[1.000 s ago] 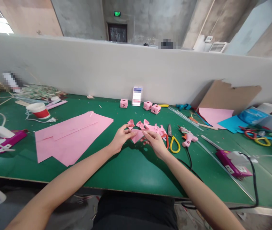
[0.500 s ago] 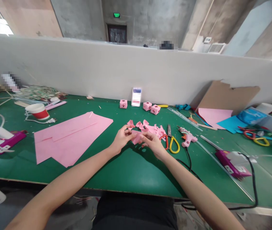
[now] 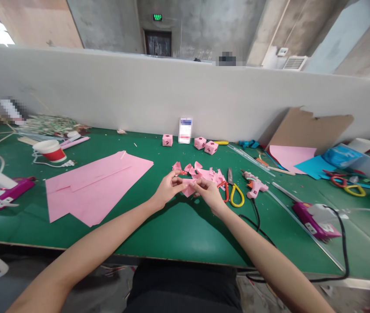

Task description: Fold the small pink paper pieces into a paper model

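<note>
My left hand (image 3: 167, 188) and my right hand (image 3: 208, 192) meet just above the green table (image 3: 178, 226), fingers pinched on one small pink paper piece (image 3: 189, 188) held between them. Right behind the hands lies a heap of pink paper scraps (image 3: 204, 172). Three small pink paper cubes (image 3: 168, 140) (image 3: 200, 143) (image 3: 211, 148) stand farther back near the white partition. A large pink paper sheet (image 3: 90, 188) lies flat to the left of my left forearm.
Yellow-and-red scissors (image 3: 233, 191) and a pink glue gun (image 3: 255, 184) lie right of my hands; a purple glue gun (image 3: 315, 219) with black cable sits farther right. A red-and-white cup (image 3: 51, 151) and another purple glue gun (image 3: 2, 195) are at the left. Cardboard (image 3: 309, 130) leans at the back right.
My hands have drawn closer together, and the small pink piece between them is now more folded up and less of it shows. The camera view drifted slightly.
</note>
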The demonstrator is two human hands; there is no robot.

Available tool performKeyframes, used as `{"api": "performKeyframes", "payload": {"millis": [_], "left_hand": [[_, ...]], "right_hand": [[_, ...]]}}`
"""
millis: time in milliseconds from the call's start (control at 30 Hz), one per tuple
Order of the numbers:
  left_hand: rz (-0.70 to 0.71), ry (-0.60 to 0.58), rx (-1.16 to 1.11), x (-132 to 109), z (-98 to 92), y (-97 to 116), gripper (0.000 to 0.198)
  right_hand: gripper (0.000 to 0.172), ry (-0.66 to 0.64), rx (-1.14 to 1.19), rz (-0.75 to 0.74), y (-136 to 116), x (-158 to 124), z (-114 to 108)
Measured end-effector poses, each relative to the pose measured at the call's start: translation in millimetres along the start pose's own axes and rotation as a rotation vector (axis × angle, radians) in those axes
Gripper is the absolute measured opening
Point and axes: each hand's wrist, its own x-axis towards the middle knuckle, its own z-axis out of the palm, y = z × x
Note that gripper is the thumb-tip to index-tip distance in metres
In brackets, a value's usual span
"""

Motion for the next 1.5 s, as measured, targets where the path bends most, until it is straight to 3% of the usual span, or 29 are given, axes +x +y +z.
{"api": "performKeyframes", "payload": {"millis": [267, 533, 933, 1500], "left_hand": [[-0.019, -0.059, -0.005, 0.5, -2.0, -2.4, 0.050], [0.036, 0.045, 0.064, 5.5, -6.8, -6.4, 0.047], [0.023, 0.042, 0.057, 1.1, -4.9, -1.2, 0.048], [0.110, 0.004, 0.139, 2.6, -5.8, -5.8, 0.046]], "right_hand": [[0.040, -0.042, 0.063, 0.032, -2.2, -1.4, -0.6], [0.036, -0.114, 0.149, 0.076, -3.1, -1.2, -0.3], [0.036, -0.031, -0.005, 0.067, -6.2, -1.2, -4.6], [0.036, -0.005, 0.036, 0.046, -3.2, -0.5, -2.7]]}}
